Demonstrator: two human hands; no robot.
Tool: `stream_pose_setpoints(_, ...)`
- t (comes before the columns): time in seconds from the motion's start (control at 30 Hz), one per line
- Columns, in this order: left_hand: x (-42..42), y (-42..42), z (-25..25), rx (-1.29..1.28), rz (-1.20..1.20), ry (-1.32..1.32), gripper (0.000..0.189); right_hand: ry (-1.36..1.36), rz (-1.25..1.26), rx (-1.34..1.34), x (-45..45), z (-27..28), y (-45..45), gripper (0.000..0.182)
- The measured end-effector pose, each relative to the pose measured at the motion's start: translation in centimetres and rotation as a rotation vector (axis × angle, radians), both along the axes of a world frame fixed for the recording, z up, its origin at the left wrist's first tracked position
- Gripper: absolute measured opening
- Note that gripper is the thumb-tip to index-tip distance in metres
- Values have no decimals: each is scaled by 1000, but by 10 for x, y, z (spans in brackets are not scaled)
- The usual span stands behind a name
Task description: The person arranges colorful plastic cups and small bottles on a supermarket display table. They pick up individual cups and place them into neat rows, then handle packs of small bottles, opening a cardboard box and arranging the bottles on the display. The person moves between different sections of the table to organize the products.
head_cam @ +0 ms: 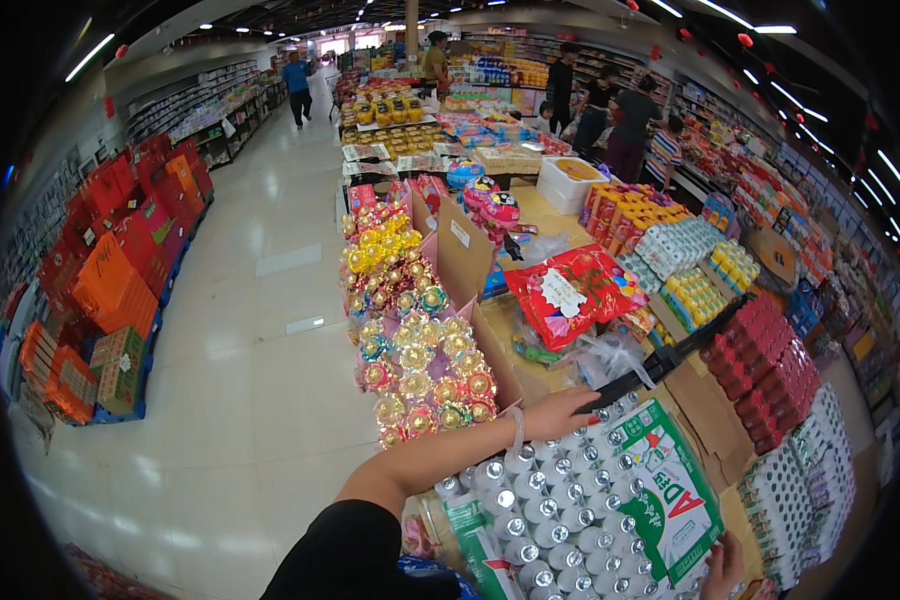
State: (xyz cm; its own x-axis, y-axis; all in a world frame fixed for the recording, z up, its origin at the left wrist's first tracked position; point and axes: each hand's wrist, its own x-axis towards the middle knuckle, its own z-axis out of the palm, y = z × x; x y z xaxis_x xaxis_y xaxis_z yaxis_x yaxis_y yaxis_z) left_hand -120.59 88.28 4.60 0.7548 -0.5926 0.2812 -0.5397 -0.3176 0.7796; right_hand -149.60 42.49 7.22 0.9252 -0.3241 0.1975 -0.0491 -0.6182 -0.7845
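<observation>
My left hand [562,416], with red nails and a clear band at the wrist, reaches across the bottles and is closed around the near end of a black bar [630,379]. Beneath the forearm stand rows of small white bottles [570,510] with silver foil tops. A green-and-white printed cardboard panel [671,495] lies over the right side of these bottles. At its lower right corner, my right hand [724,566] has its fingers bent against the edge; the picture's rim cuts off part of this hand. Another green carton strip [476,547] borders the bottles on the left.
Foil-wrapped, flower-like goods [427,367] fill boxes at the left. Beyond the bar lie a red bag [574,292] and clear plastic [611,356]. Wrapped red packs [761,367] and white bottle packs [802,480] stand right. A person in blue [297,86] is in the aisle [255,375].
</observation>
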Motion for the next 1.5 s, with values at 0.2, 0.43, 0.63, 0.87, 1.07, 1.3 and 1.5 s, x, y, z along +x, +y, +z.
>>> stream_pose_setpoints(0.2,-94,-43,37,131,-269,-390,63,-300,-680,138,-200,-75,-94,40)
stream_pose_setpoints(0.43,-184,-59,52,561,-482,-398,83,-508,-1344,64,-293,-57,-66,42)
stream_pose_setpoints(0.63,-194,-72,32,577,-477,-497,80,-203,-1545,-200,-358,-109,-70,41)
stream_pose_setpoints(0.87,-195,-77,31,562,-478,-510,81,-40,-1355,-257,-299,-142,-89,48)
stream_pose_setpoints(1.07,-196,-64,30,567,-412,-469,82,553,-1421,-478,-303,-171,-125,98)
stream_pose_setpoints(1.3,-191,-78,42,564,-453,-507,70,890,-1306,-359,-357,-209,-155,123)
stream_pose_setpoints(1.5,-197,-58,31,512,-403,-502,68,1018,-1187,-635,-361,-216,-179,89)
